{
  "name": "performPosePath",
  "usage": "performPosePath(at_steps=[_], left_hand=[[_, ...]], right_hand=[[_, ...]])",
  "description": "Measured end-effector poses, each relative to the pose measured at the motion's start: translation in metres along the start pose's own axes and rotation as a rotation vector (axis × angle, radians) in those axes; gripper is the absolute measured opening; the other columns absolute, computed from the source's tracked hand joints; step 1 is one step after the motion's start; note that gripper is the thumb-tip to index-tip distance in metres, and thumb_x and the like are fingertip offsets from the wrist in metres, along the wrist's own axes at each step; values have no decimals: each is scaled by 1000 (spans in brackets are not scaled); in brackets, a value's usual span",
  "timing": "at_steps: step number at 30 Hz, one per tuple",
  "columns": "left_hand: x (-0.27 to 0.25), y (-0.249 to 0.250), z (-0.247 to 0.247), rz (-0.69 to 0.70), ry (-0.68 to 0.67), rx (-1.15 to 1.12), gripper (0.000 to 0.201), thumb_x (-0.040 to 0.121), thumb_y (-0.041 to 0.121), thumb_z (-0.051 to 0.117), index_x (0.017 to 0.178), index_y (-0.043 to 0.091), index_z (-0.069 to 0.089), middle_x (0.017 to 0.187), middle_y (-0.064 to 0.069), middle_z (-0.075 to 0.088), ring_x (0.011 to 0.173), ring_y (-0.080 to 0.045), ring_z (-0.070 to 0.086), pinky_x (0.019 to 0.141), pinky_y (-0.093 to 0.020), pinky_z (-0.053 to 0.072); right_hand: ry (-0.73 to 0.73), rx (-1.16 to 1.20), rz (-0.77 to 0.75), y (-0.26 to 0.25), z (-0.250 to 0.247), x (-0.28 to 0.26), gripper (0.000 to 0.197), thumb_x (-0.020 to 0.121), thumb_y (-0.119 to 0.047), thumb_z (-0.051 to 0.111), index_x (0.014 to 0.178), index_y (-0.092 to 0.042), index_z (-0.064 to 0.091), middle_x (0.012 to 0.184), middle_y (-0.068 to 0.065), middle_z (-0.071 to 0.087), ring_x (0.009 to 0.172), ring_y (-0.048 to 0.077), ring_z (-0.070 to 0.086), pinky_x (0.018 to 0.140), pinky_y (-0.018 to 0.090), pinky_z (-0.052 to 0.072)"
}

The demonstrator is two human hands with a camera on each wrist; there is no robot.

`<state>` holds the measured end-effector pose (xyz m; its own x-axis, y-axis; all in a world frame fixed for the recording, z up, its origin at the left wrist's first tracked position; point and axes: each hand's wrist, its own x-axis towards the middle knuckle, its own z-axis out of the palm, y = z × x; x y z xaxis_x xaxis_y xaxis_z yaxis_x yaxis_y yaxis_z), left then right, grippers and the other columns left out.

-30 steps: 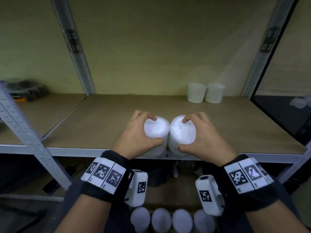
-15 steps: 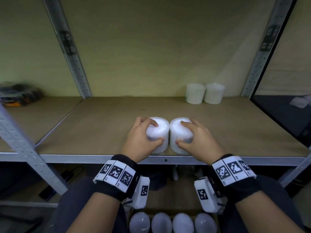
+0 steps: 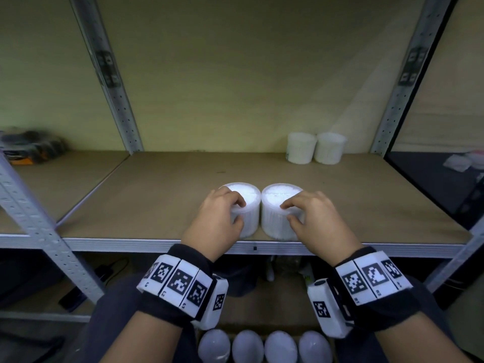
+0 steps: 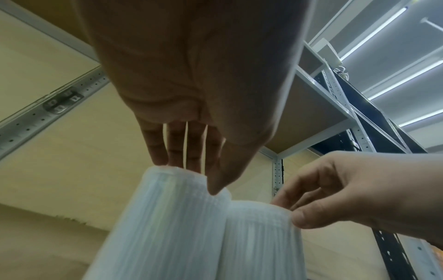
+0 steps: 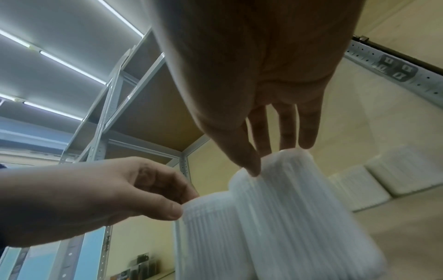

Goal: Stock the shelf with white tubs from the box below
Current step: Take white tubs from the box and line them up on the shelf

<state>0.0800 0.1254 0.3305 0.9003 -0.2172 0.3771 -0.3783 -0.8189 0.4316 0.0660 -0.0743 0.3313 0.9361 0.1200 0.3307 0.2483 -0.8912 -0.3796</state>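
Two white tubs stand upright side by side, touching, on the shelf board [image 3: 162,195] near its front edge. My left hand [image 3: 239,212] grips the left tub [image 3: 248,195] with fingers over the lid rim and thumb on the near side. In the same way my right hand [image 3: 288,212] grips the right tub [image 3: 275,195]. In the left wrist view the left hand [image 4: 191,174] pinches the top of the left tub [image 4: 163,217]. In the right wrist view the right hand [image 5: 275,161] pinches the right tub [image 5: 299,208].
Another two white tubs [image 3: 301,150] [image 3: 330,148] stand at the shelf's back right. Several white tubs [image 3: 247,347] sit in the box below, between my arms. Grey uprights [image 3: 112,82] [image 3: 403,82] frame the bay. A dark item [image 3: 28,148] lies on the left neighbouring shelf.
Both hands carried the tubs from the shelf's front edge a little further in. The tubs were tilted and now stand upright on the board.
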Motion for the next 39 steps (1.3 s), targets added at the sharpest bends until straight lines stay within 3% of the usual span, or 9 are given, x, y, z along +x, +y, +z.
performPosePath(at_steps=[6,14,20,24,28,32,39], left_hand=[[6,1,0,-19,6,35,24,83,7,56,100,19,68,105,5,64,103,-15,57,89,-28,47],[33,-6,7,-37,6,32,27,84,4,55,102,18,69,110,3,66,102,-18,61,90,-32,50],[76,-17,15,-67,-53,70,29,85,2,53,102,18,69,111,-3,67,102,-20,62,87,-28,50],[107,-24,21,-98,-110,71,29,86,2,53,103,17,69,113,-5,67,102,-21,63,78,-30,53],[137,-32,27,-102,-119,70,29,86,1,55,104,17,70,113,-5,69,105,-19,64,93,-32,52],[166,-43,35,-110,-135,65,31,87,-1,52,107,16,69,117,-5,68,107,-20,64,94,-31,52],[211,-56,51,-78,-117,96,36,88,-2,46,112,15,66,120,-7,62,110,-24,59,92,-30,48]], right_hand=[[8,-62,45,2,-1,4,26,88,-20,59,108,-31,70,113,-9,67,111,12,55,92,24,40],[6,6,126,9,0,33,17,85,-20,64,97,-26,74,108,-8,72,107,15,64,90,25,46],[-52,24,166,14,0,72,18,87,-17,62,100,-22,74,113,-7,71,113,16,61,102,29,40],[-62,57,196,25,5,102,17,84,-15,67,97,-18,76,110,-4,73,110,16,64,99,28,43],[-63,142,230,38,14,134,13,81,-9,69,91,-12,77,105,2,74,104,17,66,95,26,49],[-66,149,240,48,21,163,12,81,-10,68,90,-11,76,106,3,74,104,19,67,95,31,52],[-62,54,199,61,30,209,14,86,-15,64,95,-11,74,110,0,72,108,21,63,94,30,49]])
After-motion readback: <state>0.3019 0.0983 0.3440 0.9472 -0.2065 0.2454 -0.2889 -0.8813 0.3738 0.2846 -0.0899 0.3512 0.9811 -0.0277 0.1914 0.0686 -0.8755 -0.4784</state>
